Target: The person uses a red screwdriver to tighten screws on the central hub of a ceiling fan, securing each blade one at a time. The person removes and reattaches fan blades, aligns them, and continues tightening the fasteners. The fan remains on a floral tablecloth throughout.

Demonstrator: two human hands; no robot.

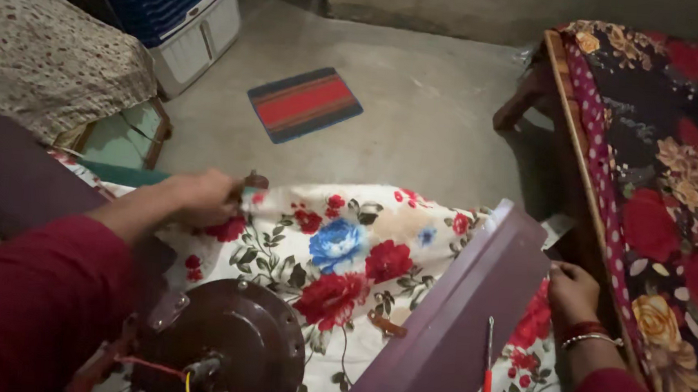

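Observation:
A dark brown round fan motor (pixel 228 343) lies on a white cloth with red and blue flowers (pixel 345 245). Two maroon fan blades run out from it, one to the upper right (pixel 464 310) and one to the upper left (pixel 7 172). My left hand (pixel 201 198), in a dark red sleeve, is closed around a small dark brown part (pixel 256 182) at the cloth's far edge. My right hand (pixel 571 292), with bangles at the wrist, grips the right edge of the upper-right blade near its tip. A screwdriver with a red handle (pixel 486 377) rests on that blade.
A bed with a dark floral cover (pixel 677 186) stands close on the right. A small red striped mat (pixel 305 103) lies on the concrete floor ahead. A blue and white air cooler (pixel 182 12) and a cloth-covered piece of furniture (pixel 40 52) stand at the back left.

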